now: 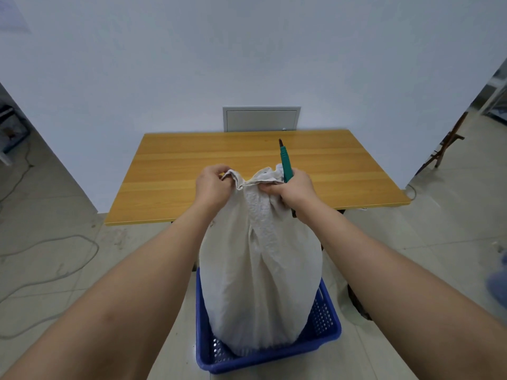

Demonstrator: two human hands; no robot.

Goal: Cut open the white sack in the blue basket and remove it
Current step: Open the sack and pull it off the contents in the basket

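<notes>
Pale floor tiles fill the bottom of the frame, where a perforated blue plastic basket holds an upright, bulging white cloth sack. Above it, at centre frame, the left hand pinches the sack's gathered top edge. The right hand grips the neighbouring folds while also clasping a green-handled cutter, blade pointing up and away. Beyond lies a bare wooden table. Pulling the mouth taut and cutting away from the fingers would likely work best.
</notes>
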